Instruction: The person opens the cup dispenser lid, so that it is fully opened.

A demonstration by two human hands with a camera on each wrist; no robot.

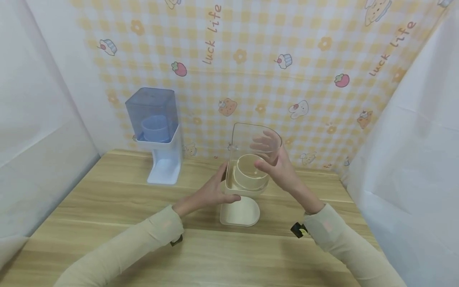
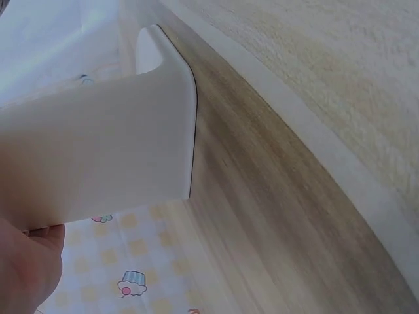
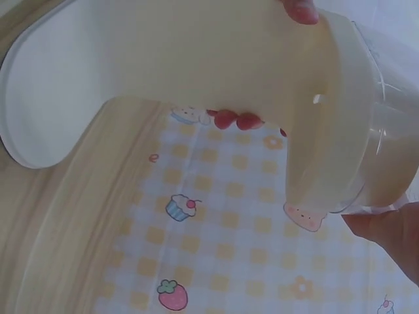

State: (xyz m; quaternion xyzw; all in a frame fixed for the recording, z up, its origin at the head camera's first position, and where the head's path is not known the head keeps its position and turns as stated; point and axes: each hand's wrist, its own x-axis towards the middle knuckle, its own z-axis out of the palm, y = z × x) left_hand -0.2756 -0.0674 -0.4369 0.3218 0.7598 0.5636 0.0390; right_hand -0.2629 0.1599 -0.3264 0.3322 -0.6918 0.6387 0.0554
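A cream stand (image 1: 239, 212) with a rounded foot is on the wooden table in front of me, with a clear container (image 1: 247, 137) in its upper part. Inside the container shows a round cream ring-like cup (image 1: 247, 181). My left hand (image 1: 211, 191) grips the stand just under its upper tray, thumb in front and fingers behind; the left wrist view shows the stand's flat side (image 2: 118, 144). On the right, my right hand (image 1: 279, 169) holds the clear container's side wall, its fingers seen through the plastic. In the right wrist view, the thumb touches the container near the stand's rim (image 3: 347, 118).
A similar white dispenser (image 1: 166, 159) with a bluish see-through container (image 1: 152, 105) stands at the back left of the table (image 1: 125, 207). A yellow checked cloth (image 1: 215, 83) hangs behind. White sheets (image 1: 412, 159) hang on both sides.
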